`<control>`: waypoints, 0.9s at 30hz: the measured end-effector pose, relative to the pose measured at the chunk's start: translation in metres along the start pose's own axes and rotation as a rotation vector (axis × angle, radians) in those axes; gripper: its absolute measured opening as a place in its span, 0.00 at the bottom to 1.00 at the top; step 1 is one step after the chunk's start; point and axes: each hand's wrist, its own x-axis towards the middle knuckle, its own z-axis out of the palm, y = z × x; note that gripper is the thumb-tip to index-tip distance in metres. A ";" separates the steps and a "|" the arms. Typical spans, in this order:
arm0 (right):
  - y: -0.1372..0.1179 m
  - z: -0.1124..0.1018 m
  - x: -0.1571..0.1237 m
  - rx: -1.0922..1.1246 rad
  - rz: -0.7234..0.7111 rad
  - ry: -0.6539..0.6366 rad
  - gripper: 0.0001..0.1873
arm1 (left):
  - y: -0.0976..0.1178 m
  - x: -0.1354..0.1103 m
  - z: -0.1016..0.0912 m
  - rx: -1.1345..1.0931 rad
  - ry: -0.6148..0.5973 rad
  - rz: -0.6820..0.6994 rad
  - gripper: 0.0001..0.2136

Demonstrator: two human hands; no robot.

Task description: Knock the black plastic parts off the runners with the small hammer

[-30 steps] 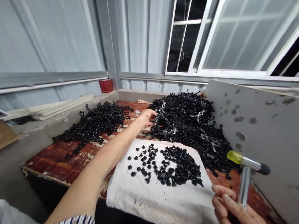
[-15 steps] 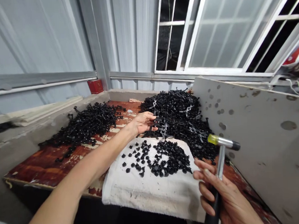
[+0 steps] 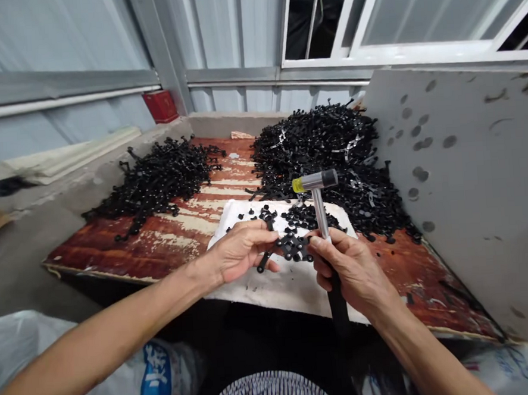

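Between both hands, above the white cloth [image 3: 251, 281], is a black jointed linkage piece [image 3: 290, 247] with crossed bars and shiny rivets. The fingers of my left hand [image 3: 240, 249] are closed on its left end, where one arm hangs down. My right hand [image 3: 351, 263] grips a small two-faced hammer [image 3: 319, 209], its head up, with a yellow face and a black face. The right thumb and fingertips also pinch the linkage's right end. Small black round-headed parts [image 3: 307, 215] lie loose on the cloth just beyond the hands.
A big heap of black linkages [image 3: 314, 147] fills the back right of the worn red-brown table [image 3: 195, 237]. Another heap [image 3: 164, 174] lies at the left. A grey spotted board [image 3: 474, 196] stands along the right edge. A red box [image 3: 160, 106] sits in the back corner.
My left hand has drawn back from the large heap with a linkage. My right hand, with the hammer, has moved left to meet it. The view has tilted downward.
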 end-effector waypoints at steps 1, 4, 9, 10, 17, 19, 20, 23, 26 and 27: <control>0.002 0.001 0.000 -0.019 0.001 -0.007 0.20 | -0.003 -0.004 -0.005 0.070 0.046 0.015 0.07; 0.005 0.005 0.000 -0.089 0.008 -0.032 0.18 | -0.010 -0.017 -0.014 0.509 0.292 0.333 0.09; 0.005 0.021 -0.003 -0.221 0.027 -0.110 0.16 | -0.004 -0.039 -0.016 1.470 0.289 0.886 0.09; 0.005 0.025 -0.003 -0.240 0.026 -0.127 0.16 | -0.003 -0.042 -0.015 1.592 0.169 0.844 0.08; 0.016 0.050 0.003 -0.300 0.029 -0.227 0.18 | -0.012 -0.049 -0.029 1.544 -0.005 0.548 0.11; 0.019 0.049 0.002 -0.311 0.045 -0.260 0.18 | -0.013 -0.049 -0.043 1.436 0.036 0.446 0.11; 0.020 0.047 0.000 -0.317 0.050 -0.270 0.19 | -0.014 -0.048 -0.052 1.367 0.054 0.388 0.11; 0.022 0.036 -0.007 -0.353 0.051 -0.273 0.21 | -0.015 -0.044 -0.081 1.166 0.075 0.257 0.13; 0.021 0.023 -0.014 -0.425 0.065 -0.255 0.23 | -0.018 -0.037 -0.100 1.072 0.055 0.220 0.12; 0.021 0.019 -0.016 -0.455 0.079 -0.262 0.23 | -0.019 -0.034 -0.103 1.053 0.050 0.213 0.12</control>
